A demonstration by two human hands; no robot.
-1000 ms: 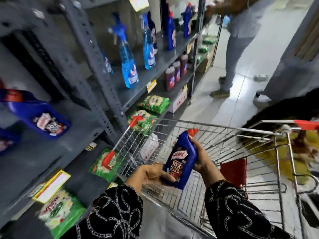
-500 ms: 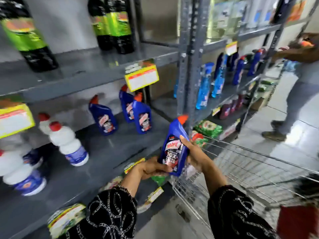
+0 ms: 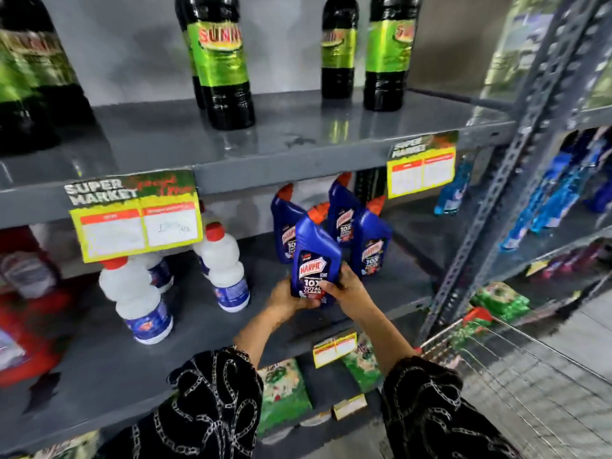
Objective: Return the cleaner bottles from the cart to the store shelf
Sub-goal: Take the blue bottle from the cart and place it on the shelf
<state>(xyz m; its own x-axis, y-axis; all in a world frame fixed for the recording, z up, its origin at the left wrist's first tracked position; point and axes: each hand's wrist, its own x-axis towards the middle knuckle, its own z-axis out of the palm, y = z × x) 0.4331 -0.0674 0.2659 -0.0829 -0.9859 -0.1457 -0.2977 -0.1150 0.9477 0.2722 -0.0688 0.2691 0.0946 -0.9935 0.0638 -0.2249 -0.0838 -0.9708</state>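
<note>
I hold a blue cleaner bottle (image 3: 314,260) with a red cap in both hands, upright and slightly tilted, just above the middle grey shelf (image 3: 205,329). My left hand (image 3: 285,297) cups its base from the left. My right hand (image 3: 347,286) grips its lower right side. Directly behind it stand three matching blue bottles (image 3: 371,240) with red caps on the same shelf. The wire cart (image 3: 516,369) is at the lower right, and I see no bottles in its visible part.
White bottles with red caps (image 3: 225,266) stand left of the blue ones. Dark bottles with green labels (image 3: 218,61) line the upper shelf. Price tags (image 3: 135,220) hang from its edge. A perforated steel post (image 3: 496,200) rises at right, with blue spray bottles (image 3: 556,193) beyond. Green packets (image 3: 284,392) lie below.
The view has swung from the cart up to the shelves. Both hands carried the blue bottle from over the cart to the middle shelf, close to the other blue bottles.
</note>
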